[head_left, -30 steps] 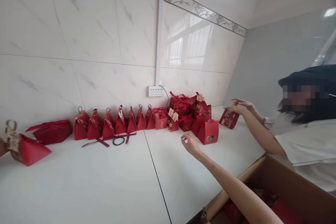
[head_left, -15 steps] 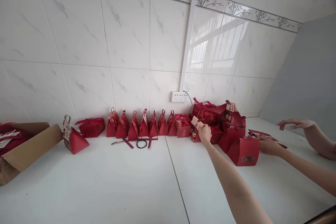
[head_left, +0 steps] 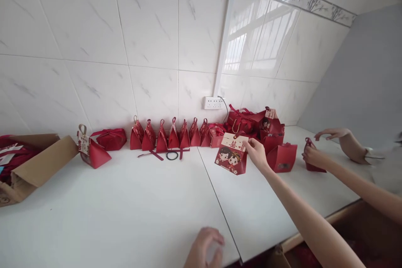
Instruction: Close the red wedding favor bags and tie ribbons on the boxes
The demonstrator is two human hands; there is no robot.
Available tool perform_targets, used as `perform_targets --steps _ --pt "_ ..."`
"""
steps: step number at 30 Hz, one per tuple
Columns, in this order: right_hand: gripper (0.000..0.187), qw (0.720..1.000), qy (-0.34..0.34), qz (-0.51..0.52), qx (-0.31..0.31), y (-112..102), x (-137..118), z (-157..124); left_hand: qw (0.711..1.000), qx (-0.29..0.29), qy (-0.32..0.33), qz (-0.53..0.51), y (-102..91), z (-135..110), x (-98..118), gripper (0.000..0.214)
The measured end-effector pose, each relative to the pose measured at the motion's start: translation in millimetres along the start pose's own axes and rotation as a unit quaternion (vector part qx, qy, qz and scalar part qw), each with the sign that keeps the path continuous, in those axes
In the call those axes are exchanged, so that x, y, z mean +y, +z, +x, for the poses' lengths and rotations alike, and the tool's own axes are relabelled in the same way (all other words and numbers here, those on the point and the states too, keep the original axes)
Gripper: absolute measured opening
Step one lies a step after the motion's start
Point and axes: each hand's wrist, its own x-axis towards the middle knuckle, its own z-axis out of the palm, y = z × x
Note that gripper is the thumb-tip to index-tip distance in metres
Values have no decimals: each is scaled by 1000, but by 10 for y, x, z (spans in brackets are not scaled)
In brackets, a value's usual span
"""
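My right hand (head_left: 256, 150) pinches the upper right edge of a red gift box (head_left: 230, 161) with a cream top flap and a cartoon couple on its front. The box is held up over the table, near the piled boxes. At the bottom edge, my left hand (head_left: 205, 247) is above the near side of the table, slightly blurred. Its fingers are curved, the thumb stands apart, and nothing shows between them. Just right of my right hand stands a red box with a small window (head_left: 284, 159).
Red pyramid boxes (head_left: 173, 136) line the wall beside ribbon strips and a black ring (head_left: 172, 155). Cardboard boxes are at left (head_left: 44, 163) and lower right (head_left: 287, 247). At right, a co-worker's hand (head_left: 314, 157) holds a small red box; another hand (head_left: 334, 134) hovers nearby.
My right hand has lifted the cartoon-couple gift box from the pile toward me. My left hand has come into view at the bottom. The view has tilted down, showing the lower cardboard box.
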Motion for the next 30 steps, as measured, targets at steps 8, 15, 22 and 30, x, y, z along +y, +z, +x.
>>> perform_targets --steps 8,15,22,30 --pt "35 958 -55 155 -236 -37 -810 -1331 928 65 -131 -344 -973 279 604 49" --pt "36 923 -71 167 -340 221 -1163 -1941 966 -77 -131 -211 -1490 75 1222 35" --pt "35 919 -85 164 -349 327 -1220 -2140 982 97 -61 -152 -1497 -111 1227 26" --pt "21 959 -162 71 -224 360 -1206 -2253 982 172 -23 -74 -1443 -133 1298 24"
